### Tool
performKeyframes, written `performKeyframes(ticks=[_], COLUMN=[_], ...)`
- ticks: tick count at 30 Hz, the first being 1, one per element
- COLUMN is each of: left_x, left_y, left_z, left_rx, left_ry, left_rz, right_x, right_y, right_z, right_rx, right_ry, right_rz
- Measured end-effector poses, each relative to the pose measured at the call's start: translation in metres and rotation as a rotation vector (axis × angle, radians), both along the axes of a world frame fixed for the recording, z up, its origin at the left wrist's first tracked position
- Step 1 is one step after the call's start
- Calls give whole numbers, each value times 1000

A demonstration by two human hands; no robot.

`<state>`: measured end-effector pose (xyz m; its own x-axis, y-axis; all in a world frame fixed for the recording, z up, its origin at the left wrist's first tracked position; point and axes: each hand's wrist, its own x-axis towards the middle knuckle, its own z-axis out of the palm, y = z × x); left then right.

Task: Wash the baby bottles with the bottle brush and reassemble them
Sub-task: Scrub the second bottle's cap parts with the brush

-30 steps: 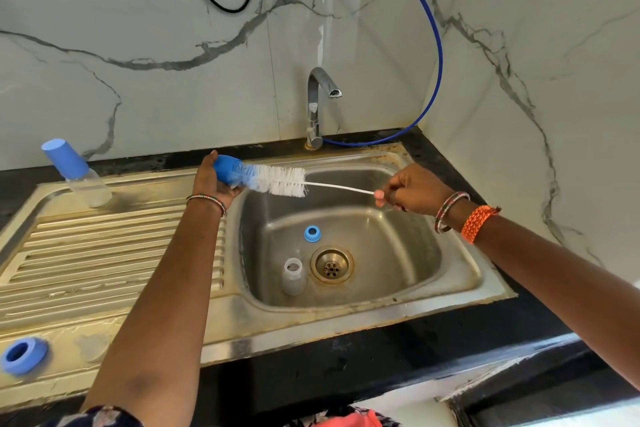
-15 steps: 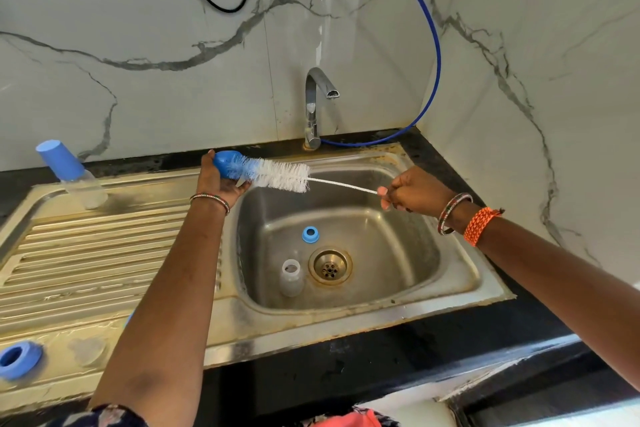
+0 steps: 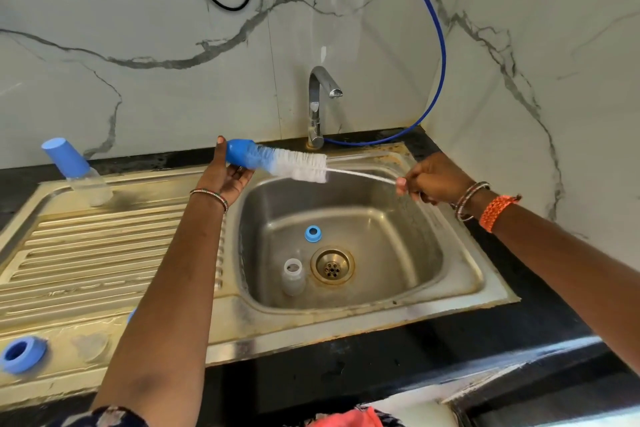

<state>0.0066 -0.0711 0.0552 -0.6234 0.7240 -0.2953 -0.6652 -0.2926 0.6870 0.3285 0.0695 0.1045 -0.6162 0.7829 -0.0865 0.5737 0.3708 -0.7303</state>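
I see both hands raised over the back part of the steel sink. My left hand holds a blue cap: the thumb lies along its far side and the fingers curl under it. The bottle brush goes into this cap, its bristles blue near the cap and white further out. My right hand pinches the thin white handle of the brush at its end, with the fingers curled tightly around it. The brush lies almost level, just in front of the tap.

In the basin, a clear bottle without its top stands upright, just beside the brass drain on its left. A small blue ring lies on the basin floor behind the drain, apart from it. On the ribbed drainboard at the left, a second bottle with a blue cap on it stands at the far corner; it looks tilted, but I cannot tell if this is only the wide lens. A larger blue ring lies at the near left edge of the drainboard. A little blue shows behind my left forearm, and I cannot tell what it is.

A blue hose curves down the marble wall to the base of the tap, and the black surface runs around the sink.
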Motion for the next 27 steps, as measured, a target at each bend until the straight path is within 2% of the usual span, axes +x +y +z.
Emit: performKeyframes(ticks=[2,3,4,6,8,10,11,14,16,17,18,19,21,22,24,27], left_x=[0,0,0,-1,-4,-4,-3,7,11,13,12,13,14,13,13,21], left_y=[0,-1,-2,-7,-9,-7,-5,0,0,0,0,0,2,4,10,28], left_z=[6,10,16,23,24,23,21,14,7,6,4,4,1,-2,-4,-9], left_rx=[64,75,91,101,58,-33,-87,-150,-94,-47,-8,25,84,97,75,41], left_ry=[26,42,44,11,-2,-1,9,16,-31,-53,-57,-42,-39,-51,-41,-120], left_rz=[-24,-40,-56,-61,-71,-43,-23,26,105,129,135,123,113,135,166,213], right_x=[8,10,12,11,7,2,0,-6,-7,-7,-5,-4,3,8,19,43], right_y=[3,3,5,9,10,8,6,3,1,0,-1,-3,-4,-5,0,3], right_z=[-8,-11,-15,-21,-25,-30,-31,-27,-21,-19,-17,-15,-13,-15,-22,-29], right_rx=[-509,-624,-636,-417,-8,343,441,511,489,426,261,-24,-725,-944,-1068,-962], right_ry=[-25,-46,-48,-31,-37,-10,18,87,26,-30,-67,-95,-141,-151,-146,-129], right_rz=[119,158,185,197,174,74,2,-125,-95,-61,-26,-2,43,64,70,-49])
